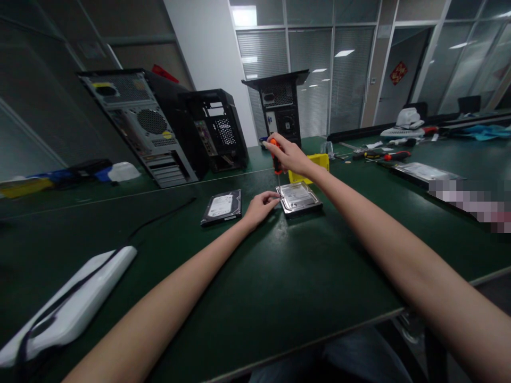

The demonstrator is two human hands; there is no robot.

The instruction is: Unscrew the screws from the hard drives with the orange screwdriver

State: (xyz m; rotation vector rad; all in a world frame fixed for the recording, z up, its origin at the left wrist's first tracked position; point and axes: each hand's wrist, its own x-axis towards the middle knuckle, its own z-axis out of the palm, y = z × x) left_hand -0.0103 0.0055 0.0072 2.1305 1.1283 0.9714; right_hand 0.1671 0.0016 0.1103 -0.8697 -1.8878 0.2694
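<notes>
My right hand (288, 154) is closed around the orange and black handle of a screwdriver (277, 159), held upright. Its shaft points down to the left edge of a silver hard drive (300, 198) lying on the green table. At that same edge, my left hand (261, 206) has its fingers pressed together by the screwdriver's tip; whether they grip the shaft, the drive or something small cannot be made out. Left of my left hand lies a second hard drive (222, 206) with a white label. A yellow plastic box (319, 161) stands just behind the silver drive.
Computer cases (155, 127) stand at the back left, with another case (281, 109) behind my right hand. A white device (75, 303) with a black cable lies front left. At right are more screwdrivers (397, 155) and another hard drive (427, 173). The green table's (311, 330) front edge is near me.
</notes>
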